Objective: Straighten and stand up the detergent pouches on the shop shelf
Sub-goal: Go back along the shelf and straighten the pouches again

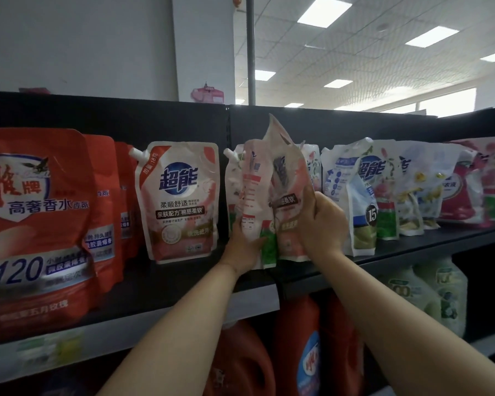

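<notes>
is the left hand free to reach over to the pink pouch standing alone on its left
Probably not yet. The left hand is gripping a crumpled pouch in the middle stack. The pink pouch stands unobstructed on bare shelf, so it looks reachable once that grip is released.

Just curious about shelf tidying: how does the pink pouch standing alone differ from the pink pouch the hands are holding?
The standing pouch sits upright on the shelf, flat, front label facing out. The held pouch is crumpled and twisted, label hard to read. Nothing touches the standing pouch; the held pouch is in the grip of the right hand, while the left hand steadies a neighbouring pouch. Both share pink colouring and similar printing.
</notes>
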Available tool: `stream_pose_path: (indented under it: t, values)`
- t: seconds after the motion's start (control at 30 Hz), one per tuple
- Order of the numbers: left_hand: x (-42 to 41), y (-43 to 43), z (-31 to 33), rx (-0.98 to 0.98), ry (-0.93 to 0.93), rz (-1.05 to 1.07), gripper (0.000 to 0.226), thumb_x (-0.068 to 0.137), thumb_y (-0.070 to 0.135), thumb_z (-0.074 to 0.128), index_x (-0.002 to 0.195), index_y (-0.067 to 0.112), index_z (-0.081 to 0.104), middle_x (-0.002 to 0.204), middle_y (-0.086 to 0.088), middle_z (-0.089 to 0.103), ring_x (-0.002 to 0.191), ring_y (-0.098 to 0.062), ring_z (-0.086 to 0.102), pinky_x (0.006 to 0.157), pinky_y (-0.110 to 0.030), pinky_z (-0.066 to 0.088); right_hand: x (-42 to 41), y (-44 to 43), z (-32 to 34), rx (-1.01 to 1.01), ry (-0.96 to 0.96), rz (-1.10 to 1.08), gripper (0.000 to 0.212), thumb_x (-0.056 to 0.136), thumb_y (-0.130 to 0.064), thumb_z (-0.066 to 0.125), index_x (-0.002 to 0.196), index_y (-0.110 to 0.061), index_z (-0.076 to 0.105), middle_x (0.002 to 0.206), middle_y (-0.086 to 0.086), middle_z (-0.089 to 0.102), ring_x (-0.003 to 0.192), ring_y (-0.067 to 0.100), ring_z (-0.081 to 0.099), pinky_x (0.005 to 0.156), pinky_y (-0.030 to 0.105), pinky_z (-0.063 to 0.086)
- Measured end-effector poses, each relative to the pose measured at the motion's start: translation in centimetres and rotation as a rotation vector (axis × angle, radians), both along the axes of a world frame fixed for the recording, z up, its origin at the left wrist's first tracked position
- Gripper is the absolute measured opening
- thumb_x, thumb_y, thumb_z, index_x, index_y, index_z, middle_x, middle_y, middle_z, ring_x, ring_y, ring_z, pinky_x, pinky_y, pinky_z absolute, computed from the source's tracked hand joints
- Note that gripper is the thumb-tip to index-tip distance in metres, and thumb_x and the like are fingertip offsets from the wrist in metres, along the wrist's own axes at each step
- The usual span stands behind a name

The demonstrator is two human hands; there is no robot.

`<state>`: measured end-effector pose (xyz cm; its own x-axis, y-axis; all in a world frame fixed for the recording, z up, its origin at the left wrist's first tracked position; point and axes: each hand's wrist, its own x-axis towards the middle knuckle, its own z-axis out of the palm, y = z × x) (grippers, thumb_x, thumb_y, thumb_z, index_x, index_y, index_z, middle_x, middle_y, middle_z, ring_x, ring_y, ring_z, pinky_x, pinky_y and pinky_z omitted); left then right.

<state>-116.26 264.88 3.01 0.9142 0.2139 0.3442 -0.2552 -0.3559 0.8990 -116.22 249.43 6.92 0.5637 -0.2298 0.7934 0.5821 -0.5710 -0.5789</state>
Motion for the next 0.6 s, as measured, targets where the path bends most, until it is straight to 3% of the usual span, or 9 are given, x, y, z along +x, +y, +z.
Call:
stream_pose_path:
  t: [0.07,0.17,0.23,0.3,0.37,0.4,0.47,0.53,0.6]
  values:
    - [1.2,-0.4,0.2,0.076,0.066,-0.042,0.082,0.089,0.028,0.067,0.150,0.028,0.014,0.145,0.005,0.039,0.128,-0.015,0.041,0.112,-0.032,0.030,-0.8,-0.9,0.4,0.011,-0.006,-0.020,0.050,0.104,-0.039,0.035,0.056,-0.025,0.034,0.057,-0.010,0.042,0.052,0.003,0.038,0.051,0.024,0.024]
    - [2.0,-0.4,1.3,0.289,0.282,-0.170,0.123,0.069,0.065,0.071,0.153,0.030,-0.011,0.154,0.008,0.021,0.142,-0.017,0.024,0.119,-0.043,0.021,-2.0,-1.8,0.7,0.045,-0.025,-0.066,0.051,0.104,-0.038,0.035,0.055,-0.023,0.032,0.056,-0.010,0.040,0.052,0.005,0.036,0.050,0.023,0.024]
    - [1.7,-0.3,2.3,0.277,0.291,-0.218,0.128,0.061,0.068,0.074,0.155,0.029,-0.004,0.157,0.005,0.025,0.141,-0.016,0.028,0.119,-0.041,0.022,-2.8,-2.2,0.7,0.053,-0.031,-0.106,0.050,0.103,-0.039,0.035,0.056,-0.023,0.033,0.056,-0.011,0.039,0.052,0.009,0.036,0.049,0.023,0.023]
    - [0.9,-0.4,2.9,0.192,0.223,-0.202,0.106,0.070,0.053,0.076,0.154,0.023,0.018,0.149,0.003,0.041,0.133,-0.016,0.042,0.116,-0.037,0.029,-3.5,-2.6,0.6,0.069,-0.041,-0.128,0.049,0.103,-0.039,0.035,0.058,-0.019,0.038,0.057,-0.011,0.040,0.052,0.012,0.038,0.049,0.022,0.023]
    - [0.1,-0.7,2.9,0.101,0.174,-0.093,0.076,0.076,0.039,0.076,0.140,0.016,0.043,0.133,0.001,0.056,0.117,-0.017,0.054,0.103,-0.030,0.043,-4.3,-2.9,0.5,0.093,-0.072,-0.128,0.049,0.103,-0.040,0.036,0.059,-0.019,0.041,0.058,-0.010,0.042,0.050,0.011,0.038,0.049,0.024,0.023]
    - [0.0,-0.9,2.5,0.067,0.140,-0.022,0.057,0.079,0.033,0.075,0.127,0.012,0.051,0.121,0.001,0.061,0.107,-0.016,0.057,0.087,-0.021,0.050,-4.8,-3.1,0.4,0.106,-0.089,-0.124,0.050,0.103,-0.040,0.036,0.059,-0.018,0.041,0.057,-0.010,0.041,0.049,0.010,0.037,0.049,0.025,0.023]
    - [-1.4,-1.8,2.3,0.023,0.053,0.106,0.028,0.087,0.024,0.067,0.106,0.011,0.051,0.102,-0.002,0.059,0.088,-0.015,0.055,0.054,-0.011,0.046,-5.7,-3.4,0.3,0.149,-0.121,-0.105,0.051,0.103,-0.041,0.036,0.058,-0.018,0.041,0.053,-0.010,0.039,0.048,0.008,0.036,0.049,0.026,0.023]
    - [-2.2,-2.6,2.1,-0.038,0.003,0.154,0.017,0.091,0.026,0.062,0.095,0.012,0.053,0.097,-0.010,0.060,0.080,-0.020,0.056,0.055,-0.020,0.047,-6.7,-3.5,0.2,0.184,-0.155,-0.095,0.050,0.100,-0.043,0.035,0.056,-0.018,0.040,0.051,-0.010,0.039,0.047,0.009,0.036,0.048,0.027,0.025]
    - [-3.1,-3.9,2.5,-0.083,0.039,0.074,0.024,0.094,0.034,0.057,0.092,0.011,0.059,0.089,-0.011,0.062,0.075,-0.024,0.057,0.062,-0.027,0.047,-7.8,-3.6,0.2,0.204,-0.181,-0.093,0.049,0.098,-0.042,0.037,0.054,-0.022,0.035,0.049,-0.010,0.037,0.046,0.008,0.034,0.047,0.027,0.025]
